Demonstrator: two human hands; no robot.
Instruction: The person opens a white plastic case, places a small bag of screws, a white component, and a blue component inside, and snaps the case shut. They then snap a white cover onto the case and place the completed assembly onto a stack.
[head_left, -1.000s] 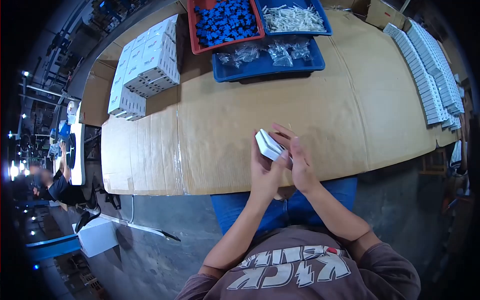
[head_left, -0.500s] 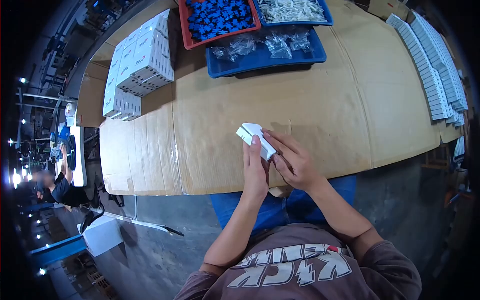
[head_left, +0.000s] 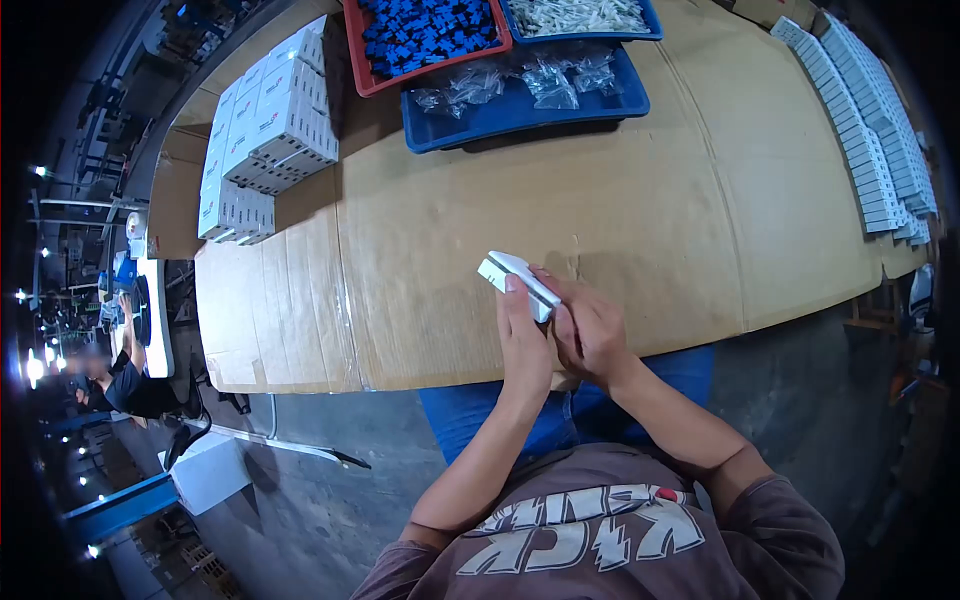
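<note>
White small box (head_left: 517, 281): held above the near edge of the cardboard-covered table (head_left: 650, 220), tilted. Left hand (head_left: 525, 348) is closed round it, thumb along its top face. Right hand (head_left: 592, 335) has its fingers curled against its lower end.

Far edge: blue tray of clear bags (head_left: 520, 105), red tray of blue parts (head_left: 425, 30).

Left: stacked white cartons (head_left: 262, 135).

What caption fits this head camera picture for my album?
Left hand and right hand hold a small white box above the cardboard-covered table, stacked boxes and a blue tray beyond.
</note>
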